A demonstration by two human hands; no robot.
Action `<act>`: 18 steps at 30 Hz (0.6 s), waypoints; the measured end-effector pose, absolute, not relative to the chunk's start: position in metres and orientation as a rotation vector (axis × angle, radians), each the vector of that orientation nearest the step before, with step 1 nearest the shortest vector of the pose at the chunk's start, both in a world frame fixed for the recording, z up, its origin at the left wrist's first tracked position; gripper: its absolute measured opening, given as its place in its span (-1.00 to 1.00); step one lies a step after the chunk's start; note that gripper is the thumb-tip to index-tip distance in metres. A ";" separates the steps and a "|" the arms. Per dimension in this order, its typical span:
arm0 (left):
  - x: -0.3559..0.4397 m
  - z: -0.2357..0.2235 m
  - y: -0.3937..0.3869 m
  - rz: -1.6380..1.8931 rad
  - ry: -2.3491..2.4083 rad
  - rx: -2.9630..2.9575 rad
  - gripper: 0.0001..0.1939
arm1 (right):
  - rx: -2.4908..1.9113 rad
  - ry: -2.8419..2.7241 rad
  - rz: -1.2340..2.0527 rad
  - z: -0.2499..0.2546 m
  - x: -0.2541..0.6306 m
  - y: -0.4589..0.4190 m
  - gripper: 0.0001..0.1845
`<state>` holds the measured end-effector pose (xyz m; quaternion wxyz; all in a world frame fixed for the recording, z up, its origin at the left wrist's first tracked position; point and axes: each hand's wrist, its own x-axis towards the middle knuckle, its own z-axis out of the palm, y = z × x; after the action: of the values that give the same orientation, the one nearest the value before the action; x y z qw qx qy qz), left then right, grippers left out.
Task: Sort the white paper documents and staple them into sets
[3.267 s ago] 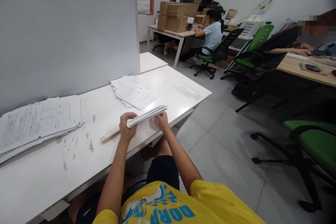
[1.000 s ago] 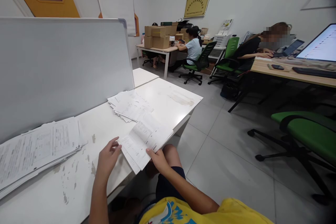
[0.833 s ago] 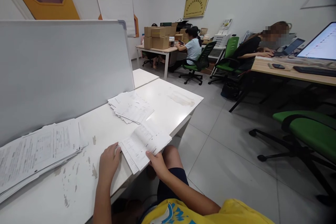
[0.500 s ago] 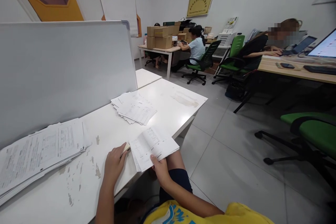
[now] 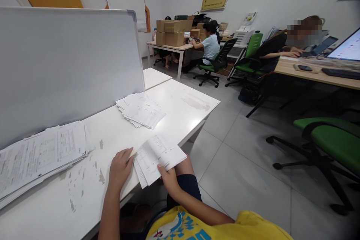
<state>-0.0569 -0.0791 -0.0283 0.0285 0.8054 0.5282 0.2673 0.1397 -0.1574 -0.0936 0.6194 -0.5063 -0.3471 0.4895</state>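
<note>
My right hand [image 5: 168, 177] pinches a few printed paper sheets [image 5: 157, 157] at their lower edge, thumb on top. The sheets are slightly fanned and held over the table's front edge, above my leg. My left hand [image 5: 121, 167] rests on the white table [image 5: 107, 191] just left of the sheets. Its fingers are closed on a small, flat cream-coloured piece [image 5: 133, 152], mostly hidden, whose kind I cannot make out. The piece's tip reaches the sheets' left edge. Beyond the hands lies a loose, spread pile of papers [image 5: 143, 111].
A thick stack of printed sheets [image 5: 47, 153] lies at the left, below a whiteboard-like panel [image 5: 67, 71]. A green office chair [image 5: 329, 135] stands on the right. Farther back, people sit at desks, one with cardboard boxes [image 5: 174, 37].
The view has shifted slightly. The sheets have tilted and fanned a little more, and their left edge now lies closer to the piece in my left hand.
</note>
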 end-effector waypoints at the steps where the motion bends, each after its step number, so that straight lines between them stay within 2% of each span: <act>1: -0.057 -0.028 -0.079 0.841 1.620 2.496 -0.58 | -1.180 -0.789 1.125 -0.093 0.139 -0.158 -0.41; 12: -0.053 -0.033 -0.075 0.765 1.508 2.656 -0.57 | -1.227 -0.687 1.176 -0.081 0.143 -0.156 -0.49; 18: -0.055 -0.039 -0.072 0.911 1.476 2.658 -0.61 | -1.207 -0.657 1.239 -0.070 0.150 -0.153 -0.59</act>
<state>-0.0549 -0.0717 -0.0388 -0.0163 0.8373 0.4650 0.2869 0.1503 -0.1528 -0.0700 0.6019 -0.5209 -0.2835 0.5349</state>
